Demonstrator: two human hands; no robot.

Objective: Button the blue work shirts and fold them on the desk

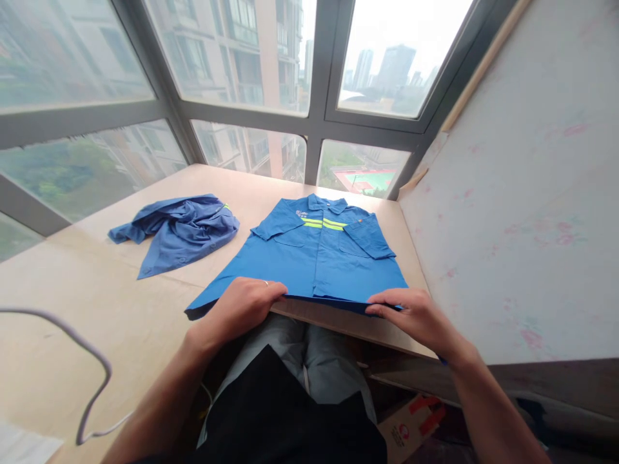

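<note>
A bright blue work shirt with yellow-green reflective stripes lies flat on the wooden table, collar toward the window, both sleeves folded in. My left hand pinches the near hem on the left side; a ring shows on one finger. My right hand grips the same hem on the right side, fingers closed over the cloth edge. The hem sits at the table's near edge, above my lap.
A second, darker blue shirt lies crumpled at the back left of the table. A white cable loops over the near left. A pale wall panel bounds the right; windows stand behind. A cardboard box sits on the floor.
</note>
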